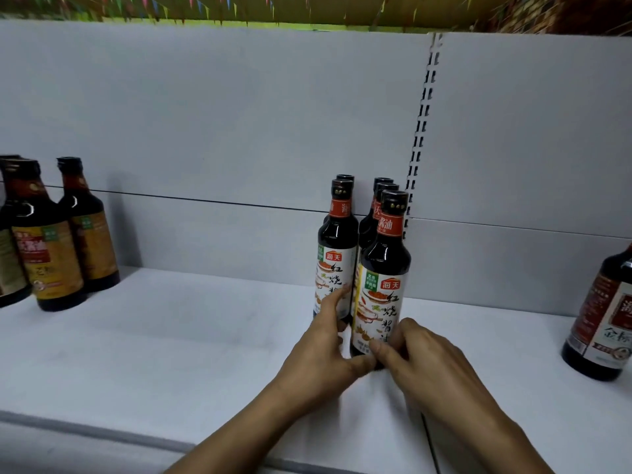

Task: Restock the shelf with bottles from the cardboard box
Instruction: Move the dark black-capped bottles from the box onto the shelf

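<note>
Okay, status. The front bottle stands upright on the shelf, nearest me in the right-hand row, with the rear bottles tight behind it at 12 o'clock. My right hand has its fingertips curled in, pinching the base of that bottle from 4 o'clock. My left hand is mostly straight: the forefinger lies along the label of the left-row bottle and the thumb presses the front bottle's foot from 8 o'clock. It grips nothing. The cardboard box is not in view.

Risks, my read:
- The bottles are tall with narrow feet, and both hands work low. A shove at the base could rock the front bottle back into the row and knock the rear ones down like dominoes.
- Glass on glass: the two rows look nearly touching, so a sideways nudge could clink them or skew the left row.
- Pulling my hands out fast could drag the front bottle toward 6 o'clock and off the lip.

The surface is smooth, white and probably slick, with a panel joint running toward 6 o'clock right under my wrists. A foot could catch on it.

Around the row there are gold-label bottles well apart at 9 o'clock and a lone bottle at 3 o'clock. Behind is a grey back panel with a slotted upright at 1 o'clock, and bunting hangs overhead at 12.
</note>
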{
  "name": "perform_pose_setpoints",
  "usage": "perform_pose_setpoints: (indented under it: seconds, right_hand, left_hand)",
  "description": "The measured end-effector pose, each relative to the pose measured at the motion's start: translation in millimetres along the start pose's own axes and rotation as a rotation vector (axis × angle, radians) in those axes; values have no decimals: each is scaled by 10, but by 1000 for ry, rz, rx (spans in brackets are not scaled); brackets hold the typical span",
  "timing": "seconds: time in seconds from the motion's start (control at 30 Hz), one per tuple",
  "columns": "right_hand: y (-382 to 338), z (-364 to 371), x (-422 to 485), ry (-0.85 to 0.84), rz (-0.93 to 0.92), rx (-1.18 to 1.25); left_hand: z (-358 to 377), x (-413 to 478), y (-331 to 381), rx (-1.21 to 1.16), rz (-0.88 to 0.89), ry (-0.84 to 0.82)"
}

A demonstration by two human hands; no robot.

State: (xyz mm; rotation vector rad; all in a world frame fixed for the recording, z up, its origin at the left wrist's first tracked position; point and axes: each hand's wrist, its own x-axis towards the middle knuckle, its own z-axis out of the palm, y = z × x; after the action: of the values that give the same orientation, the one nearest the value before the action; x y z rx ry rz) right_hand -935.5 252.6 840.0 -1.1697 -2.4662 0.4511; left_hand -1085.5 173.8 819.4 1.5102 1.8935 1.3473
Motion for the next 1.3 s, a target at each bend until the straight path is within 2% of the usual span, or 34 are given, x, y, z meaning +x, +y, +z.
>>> perform_pose_setpoints:
  seconds: [0.23, 0.4, 0.73, 0.83, 1.1, 1.3]
  right_hand:
    - [-534, 115, -211, 73, -187, 181]
    - [-1111, 300, -429, -37, -308, 320]
    - [-2335, 1206, -1069, -380, -590, 482]
    - [-2704, 1533, -1295, -531, -705, 495]
    - [-3562, 2341, -1803, -880, -1009, 541]
    - [-3881, 2920, -2177, -1120, -1201, 492]
  left_hand:
    - [-426, -553, -6, 75, -31, 201]
    - [-889, -1164, -160, 42, -69, 383]
    - [-1783, -2855, -550, 41, -318, 717]
    - [-1915, -3390, -661, 60, -410, 837]
    - [-2039, -4407, -857, 117, -659, 1146]
    - [-1870, -4888, -1024, 137, -874, 1354]
